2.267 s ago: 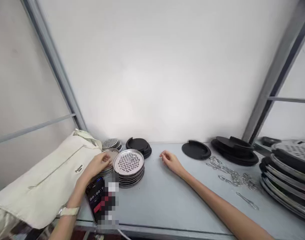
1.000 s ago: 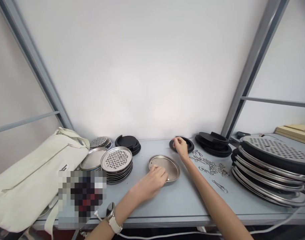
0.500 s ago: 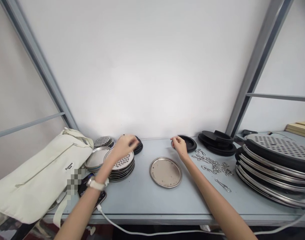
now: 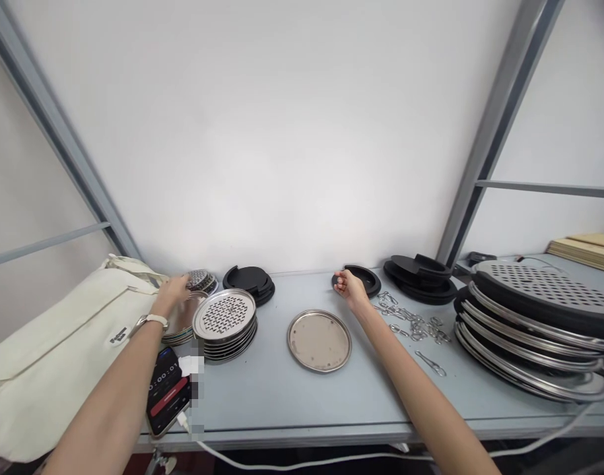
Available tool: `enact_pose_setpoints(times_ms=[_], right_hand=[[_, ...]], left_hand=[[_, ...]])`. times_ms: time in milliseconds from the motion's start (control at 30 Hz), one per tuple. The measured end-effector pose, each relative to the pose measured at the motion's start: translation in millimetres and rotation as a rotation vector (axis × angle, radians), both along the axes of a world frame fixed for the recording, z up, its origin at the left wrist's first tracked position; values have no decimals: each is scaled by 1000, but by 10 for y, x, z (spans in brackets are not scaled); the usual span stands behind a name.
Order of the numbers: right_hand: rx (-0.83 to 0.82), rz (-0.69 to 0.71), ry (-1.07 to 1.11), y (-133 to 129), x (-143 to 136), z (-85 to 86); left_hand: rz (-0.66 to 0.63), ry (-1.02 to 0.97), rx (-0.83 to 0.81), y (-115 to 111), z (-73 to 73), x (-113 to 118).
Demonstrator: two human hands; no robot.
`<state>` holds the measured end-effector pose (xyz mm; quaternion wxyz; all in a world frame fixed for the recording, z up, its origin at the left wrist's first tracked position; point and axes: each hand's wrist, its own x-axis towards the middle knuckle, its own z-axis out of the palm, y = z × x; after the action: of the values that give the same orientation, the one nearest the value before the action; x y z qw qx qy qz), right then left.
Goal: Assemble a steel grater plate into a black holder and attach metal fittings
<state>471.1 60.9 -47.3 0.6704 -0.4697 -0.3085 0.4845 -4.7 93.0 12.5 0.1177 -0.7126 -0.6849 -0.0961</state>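
My left hand (image 4: 171, 292) reaches to the back left, fingers extended at the edge of a small stack of perforated grater discs (image 4: 199, 277). Under it lies a stack of plain round metal plates (image 4: 189, 315), partly covered by the hand and wrist. Nothing shows in its grasp. My right hand (image 4: 350, 287) is curled into a loose fist in front of a black round ring-shaped part (image 4: 368, 282), with nothing visible in it. Between the hands, a shallow round metal plate (image 4: 319, 340) rests flat on the table. A taller stack of slotted grater discs (image 4: 225, 315) stands just right of my left hand.
Black round parts (image 4: 249, 280) and more black parts (image 4: 420, 276) stand along the wall. Loose metal clips (image 4: 414, 323) are scattered at right, near a big stack of rimmed discs (image 4: 534, 330). A cream bag (image 4: 59, 356) and a phone (image 4: 167, 389) with a white cable occupy the left.
My left hand has moved left, from above the slotted grater stack to the smaller stacks by the bag. My right hand stays curled near the black ring. The view has shifted slightly.
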Motion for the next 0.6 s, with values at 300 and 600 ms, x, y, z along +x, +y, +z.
enact_pose_setpoints(times_ms=[300, 600], right_hand=[[-9, 31, -51, -18, -38, 11], [10, -2, -362, -13, -73, -24]], left_hand=[[32, 258, 95, -128, 3, 11], [89, 269, 314, -134, 220, 31]])
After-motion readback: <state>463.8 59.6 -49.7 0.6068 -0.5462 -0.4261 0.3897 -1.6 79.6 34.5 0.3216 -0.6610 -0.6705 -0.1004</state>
